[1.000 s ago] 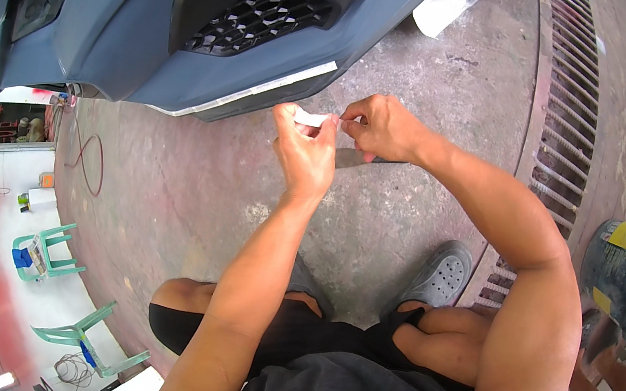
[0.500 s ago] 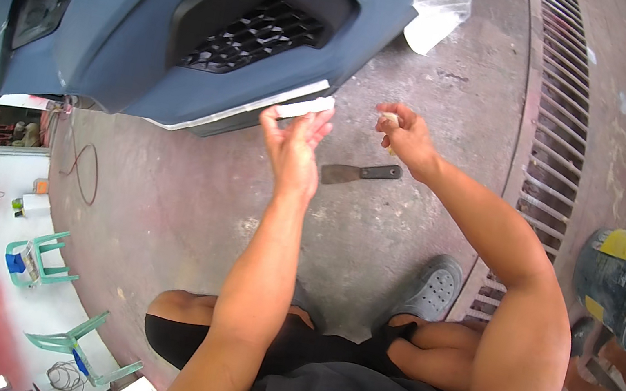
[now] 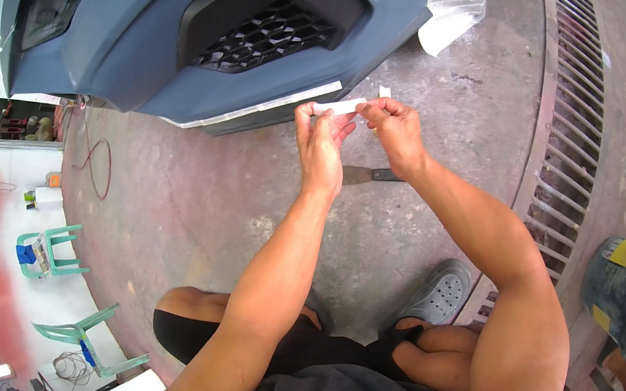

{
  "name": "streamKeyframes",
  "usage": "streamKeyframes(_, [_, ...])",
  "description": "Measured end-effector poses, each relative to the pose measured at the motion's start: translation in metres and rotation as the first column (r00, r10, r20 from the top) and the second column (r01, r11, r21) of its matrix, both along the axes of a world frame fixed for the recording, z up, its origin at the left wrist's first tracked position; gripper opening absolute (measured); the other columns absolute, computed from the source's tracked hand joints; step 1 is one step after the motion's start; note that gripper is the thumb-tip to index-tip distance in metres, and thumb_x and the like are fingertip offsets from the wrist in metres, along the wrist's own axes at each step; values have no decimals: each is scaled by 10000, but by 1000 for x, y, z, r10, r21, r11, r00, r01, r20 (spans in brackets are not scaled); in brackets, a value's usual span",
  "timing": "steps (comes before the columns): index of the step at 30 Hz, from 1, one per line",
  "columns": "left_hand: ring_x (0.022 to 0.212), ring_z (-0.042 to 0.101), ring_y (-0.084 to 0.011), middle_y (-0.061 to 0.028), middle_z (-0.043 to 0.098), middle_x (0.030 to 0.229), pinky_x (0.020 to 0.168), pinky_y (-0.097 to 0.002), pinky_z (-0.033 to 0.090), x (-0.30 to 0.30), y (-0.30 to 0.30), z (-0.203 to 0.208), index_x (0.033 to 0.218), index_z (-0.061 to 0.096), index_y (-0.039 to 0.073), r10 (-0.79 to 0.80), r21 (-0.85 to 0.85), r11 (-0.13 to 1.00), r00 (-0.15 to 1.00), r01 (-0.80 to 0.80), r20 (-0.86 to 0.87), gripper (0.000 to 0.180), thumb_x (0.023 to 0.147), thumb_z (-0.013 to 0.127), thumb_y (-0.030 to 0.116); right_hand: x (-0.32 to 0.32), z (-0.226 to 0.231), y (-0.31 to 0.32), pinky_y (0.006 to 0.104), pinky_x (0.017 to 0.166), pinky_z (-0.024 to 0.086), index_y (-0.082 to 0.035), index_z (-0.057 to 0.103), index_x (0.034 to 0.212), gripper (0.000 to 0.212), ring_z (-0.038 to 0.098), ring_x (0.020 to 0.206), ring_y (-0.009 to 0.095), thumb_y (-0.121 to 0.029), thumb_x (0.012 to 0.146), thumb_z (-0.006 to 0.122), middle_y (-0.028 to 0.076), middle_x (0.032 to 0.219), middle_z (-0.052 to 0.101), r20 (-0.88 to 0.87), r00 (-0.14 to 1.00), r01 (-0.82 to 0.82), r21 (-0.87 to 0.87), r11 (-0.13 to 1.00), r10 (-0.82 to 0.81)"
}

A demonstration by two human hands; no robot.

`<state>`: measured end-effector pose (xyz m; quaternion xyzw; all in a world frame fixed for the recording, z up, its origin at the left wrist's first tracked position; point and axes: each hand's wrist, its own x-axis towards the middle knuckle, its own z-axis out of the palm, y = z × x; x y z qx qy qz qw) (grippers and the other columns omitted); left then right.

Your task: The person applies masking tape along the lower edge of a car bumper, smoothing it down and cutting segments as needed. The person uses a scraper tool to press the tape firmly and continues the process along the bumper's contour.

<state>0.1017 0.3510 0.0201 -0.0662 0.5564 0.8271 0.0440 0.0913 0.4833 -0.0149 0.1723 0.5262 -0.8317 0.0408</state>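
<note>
A short white strip (image 3: 343,107), its exact kind unclear, spans between my hands just off the lower edge of the grey-blue car bumper (image 3: 181,95). My left hand (image 3: 321,147) grips it between thumb and fingers, palm up. At its other end, the fingertips of my right hand (image 3: 397,131) pinch it. A scrap of white (image 3: 384,91) shows just beyond my right hand. Below the hands a putty knife (image 3: 358,175) lies on the concrete, its dark handle partly covered by my right wrist. White tape (image 3: 261,108) runs along the bumper's lower edge.
A floor drain grate (image 3: 565,147) runs along the right, with a dark bucket (image 3: 620,288) beside it and another person's legs (image 3: 622,380) near that. White sheeting (image 3: 451,12) hangs at the car's far side. Green plastic chairs (image 3: 55,252) and a hose (image 3: 96,167) are at left.
My right hand has moved left and now meets the white strip in my left hand. The whitish scrap it held is out of its fingers; a white scrap shows beyond it.
</note>
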Motion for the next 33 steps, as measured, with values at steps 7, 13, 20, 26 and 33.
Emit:
streamKeyframes(7, [908, 679, -157, -63, 684, 1064, 694, -282, 477, -24, 1, -13, 1099, 624, 71, 197, -309, 944, 953, -121, 231, 145, 1023, 647, 192, -26, -11, 4, 278, 595, 361, -42, 699, 807, 142, 454, 655, 79, -166, 875, 718, -26, 701, 561, 5, 988, 157, 73, 985, -157])
streamKeyframes(13, [714, 671, -123, -50, 698, 872, 547, -240, 437, -56, 20, -9, 1047, 692, 8, 265, -450, 886, 918, -111, 296, 141, 995, 674, 138, -52, -21, 14, 321, 615, 429, 5, 719, 849, 230, 522, 673, 116, -225, 858, 723, 10, 713, 602, 55, 982, 161, 265, 951, -182])
streamKeyframes(20, [626, 664, -135, -79, 685, 784, 491, -251, 446, -78, 19, -14, 956, 686, -39, 344, -466, 868, 882, -169, 321, 100, 957, 672, 60, -70, -29, 3, 321, 601, 391, -10, 717, 830, 230, 481, 650, 110, -236, 871, 710, -6, 683, 563, 70, 975, 181, 285, 941, -209])
streamKeyframes(26, [640, 659, -150, -80, 667, 789, 522, -253, 466, -80, 19, -6, 936, 656, -1, 304, -408, 903, 869, -133, 390, 77, 931, 690, 68, -78, -37, 5, 311, 568, 357, -15, 710, 787, 223, 440, 619, 94, -227, 854, 707, -26, 662, 537, 34, 976, 194, 294, 936, -213])
streamKeyframes(33, [650, 647, -155, -81, 661, 814, 541, -249, 472, -84, 17, -4, 945, 650, 8, 321, -386, 913, 822, -136, 470, 100, 905, 710, 78, -81, -27, 10, 337, 643, 496, 12, 730, 786, 284, 575, 618, 155, -271, 811, 725, 47, 626, 628, 97, 980, 132, 332, 934, -173])
